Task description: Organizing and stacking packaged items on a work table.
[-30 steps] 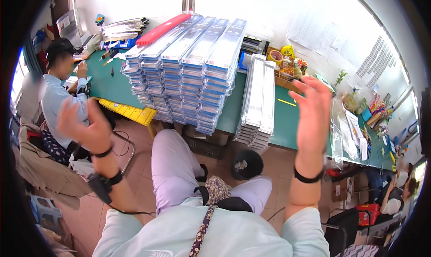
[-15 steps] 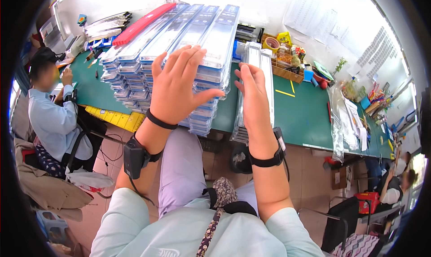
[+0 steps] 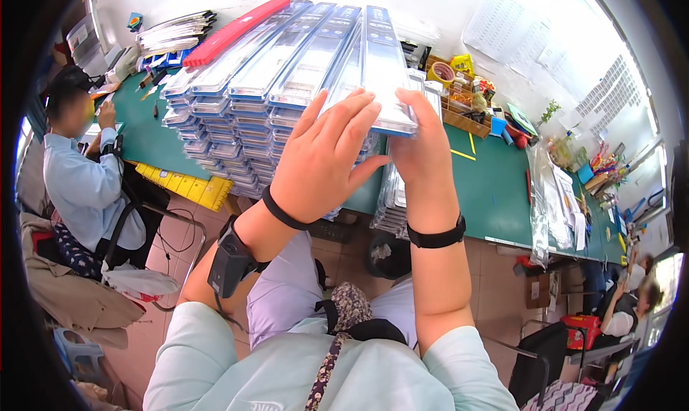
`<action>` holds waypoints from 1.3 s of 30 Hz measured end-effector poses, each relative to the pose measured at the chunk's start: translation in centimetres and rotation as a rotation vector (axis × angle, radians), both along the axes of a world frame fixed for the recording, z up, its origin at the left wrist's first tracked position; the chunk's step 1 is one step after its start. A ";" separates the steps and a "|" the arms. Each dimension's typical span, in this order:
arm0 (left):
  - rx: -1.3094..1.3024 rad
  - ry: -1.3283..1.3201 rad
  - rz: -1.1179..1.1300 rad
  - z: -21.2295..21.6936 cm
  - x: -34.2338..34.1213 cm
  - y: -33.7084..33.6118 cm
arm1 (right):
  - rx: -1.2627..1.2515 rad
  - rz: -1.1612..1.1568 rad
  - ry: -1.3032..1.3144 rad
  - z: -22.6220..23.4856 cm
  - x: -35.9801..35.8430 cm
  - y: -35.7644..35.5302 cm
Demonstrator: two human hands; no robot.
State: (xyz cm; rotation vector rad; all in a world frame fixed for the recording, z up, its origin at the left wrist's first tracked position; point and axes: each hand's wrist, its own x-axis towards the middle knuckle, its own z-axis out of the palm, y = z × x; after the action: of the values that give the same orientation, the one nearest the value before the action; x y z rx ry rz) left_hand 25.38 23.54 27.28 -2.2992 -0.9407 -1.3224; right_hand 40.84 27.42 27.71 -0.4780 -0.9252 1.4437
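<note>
My right hand [image 3: 425, 149] grips the near right corner of a long, flat clear plastic package [image 3: 384, 66] with blue edging, fingertips on top and the underside of the grip hidden. The package is tilted lengthwise away from me, over the right side of a tall stack of similar packages [image 3: 244, 106]. My left hand [image 3: 323, 152] is open with its fingers stretched out and thumb apart, its fingertips close to the package's left edge; whether they touch it I cannot tell. A red long strip [image 3: 237, 32] lies on top of the stack at the left.
Right of the big stack, a lower pile of packages [image 3: 391, 203] lies partly behind my right hand. A wooden organiser [image 3: 463, 117] with tape rolls stands behind it on the green table [image 3: 484, 188]. A co-worker [image 3: 82, 174] sits at the left. A black bin [image 3: 389, 257] is below.
My right hand has moved from the lower pile's side onto a package, which now sits shifted right of the big stack's top. My left hand has moved right and a little down.
</note>
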 end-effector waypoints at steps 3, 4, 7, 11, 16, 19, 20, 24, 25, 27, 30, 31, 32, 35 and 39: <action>-0.027 -0.009 -0.019 0.0 -0.2 -0.6 | 0.271 -0.246 -0.272 -0.9 1.0 -0.9; -0.034 0.028 0.053 0.0 -0.4 -0.7 | 0.158 -0.146 -0.049 -0.1 0.8 -2.3; -0.031 0.106 0.166 -0.1 -0.7 -0.8 | 0.132 -0.053 0.156 1.4 1.3 -5.9; -0.025 0.153 0.214 0.0 -0.6 -0.8 | 0.276 -0.169 0.089 1.2 3.0 -9.5; -0.007 0.111 0.186 -0.4 -0.2 -0.4 | 0.369 -0.239 -0.053 0.5 4.9 -13.5; -0.006 0.103 0.145 -0.2 -0.1 -0.5 | 0.312 -0.420 -0.157 0.4 4.9 -15.0; -0.023 0.083 0.117 -0.1 -0.1 -0.5 | 0.314 -0.420 -0.155 0.2 5.2 -15.2; 0.028 0.087 0.141 0.1 0.0 -0.6 | 0.305 -0.405 -0.202 -0.6 5.7 -15.7; 0.024 0.088 0.127 0.1 0.0 -0.7 | 0.283 -0.417 -0.220 -0.8 5.7 -15.7; 0.034 0.096 0.108 0.2 0.0 -0.8 | 0.284 -0.399 -0.206 -1.2 5.9 -15.4; 0.082 0.140 0.097 0.4 0.1 -1.2 | 0.276 -0.369 -0.185 -1.9 6.1 -14.7; 0.107 0.140 0.073 0.3 0.0 -1.2 | 0.260 -0.366 -0.172 -2.3 6.2 -14.4; 0.105 0.142 0.087 0.4 -0.3 -1.3 | 0.244 -0.363 -0.160 -2.6 6.3 -14.1; 0.290 0.267 0.105 0.2 -0.9 -1.3 | 0.179 -0.315 -0.147 -3.1 6.6 -13.2; 0.473 0.186 0.100 -0.3 -0.8 -2.4 | 0.113 -0.244 -0.085 -4.2 6.4 -11.9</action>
State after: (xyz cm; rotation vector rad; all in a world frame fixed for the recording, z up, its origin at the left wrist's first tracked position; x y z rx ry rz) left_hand 24.55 21.09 27.00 -1.9413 -0.5954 -1.1217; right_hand 47.22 15.53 23.49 -0.5514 -0.9749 1.1511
